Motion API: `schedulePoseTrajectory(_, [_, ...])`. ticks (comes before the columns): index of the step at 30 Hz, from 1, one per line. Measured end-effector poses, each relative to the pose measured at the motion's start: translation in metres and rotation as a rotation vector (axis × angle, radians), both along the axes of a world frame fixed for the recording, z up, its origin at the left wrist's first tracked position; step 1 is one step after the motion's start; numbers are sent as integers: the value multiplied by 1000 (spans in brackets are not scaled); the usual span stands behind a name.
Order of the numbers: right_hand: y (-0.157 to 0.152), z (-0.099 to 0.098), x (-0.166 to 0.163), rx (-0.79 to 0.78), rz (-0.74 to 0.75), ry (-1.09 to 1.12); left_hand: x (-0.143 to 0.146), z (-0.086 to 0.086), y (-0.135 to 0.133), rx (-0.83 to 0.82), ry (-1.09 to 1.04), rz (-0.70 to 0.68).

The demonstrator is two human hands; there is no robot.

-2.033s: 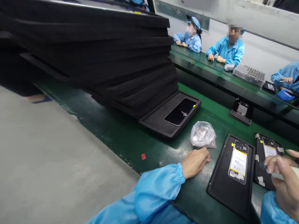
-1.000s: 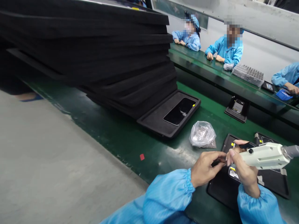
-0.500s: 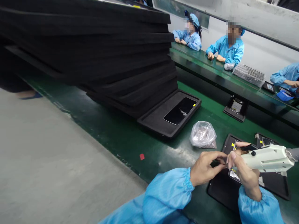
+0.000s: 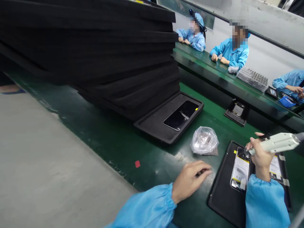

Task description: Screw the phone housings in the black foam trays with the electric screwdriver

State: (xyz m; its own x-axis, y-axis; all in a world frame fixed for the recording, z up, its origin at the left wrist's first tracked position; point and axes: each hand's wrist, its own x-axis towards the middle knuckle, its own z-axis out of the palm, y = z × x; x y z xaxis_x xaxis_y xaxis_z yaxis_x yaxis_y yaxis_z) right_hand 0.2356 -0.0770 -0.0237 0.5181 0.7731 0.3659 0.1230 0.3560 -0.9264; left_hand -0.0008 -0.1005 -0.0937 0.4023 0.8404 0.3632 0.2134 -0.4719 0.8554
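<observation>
My right hand is wrapped round a pale electric screwdriver, its tip end over the upper part of an opened phone. White battery, dark upper end and yellow strips show in the phone, which lies on a black tray. To the left of this tray, my left hand hovers above the green bench, thumb and fingers closed in a pinch; whatever is between them is hidden. Beyond it sits a clear plastic bag of small parts, probably screws, too small to make out.
Tall stacked black trays rise at left; the lowest holds a phone, dark face up. A second opened phone lies right of my right hand. Another tray sits farther back. A red square lies near the edge. Co-workers sit opposite.
My hands have parted: the left drew back left from the screwdriver's tip, and the right moved up and right with the screwdriver over the phone. More of the phone now shows.
</observation>
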Motion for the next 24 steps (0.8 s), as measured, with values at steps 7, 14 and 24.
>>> schedulePoseTrajectory(7, [28, -33, 8, -58, -72, -24, -25, -22, 6, -45, 94, 172])
schedulePoseTrajectory(14, [29, -37, 8, -66, -80, -38, -20, -20, 6, -39, 92, 145])
schedulePoseTrajectory(24, [30, -39, 6, -92, -82, -66, -21, -21, 5, -17, 86, 158])
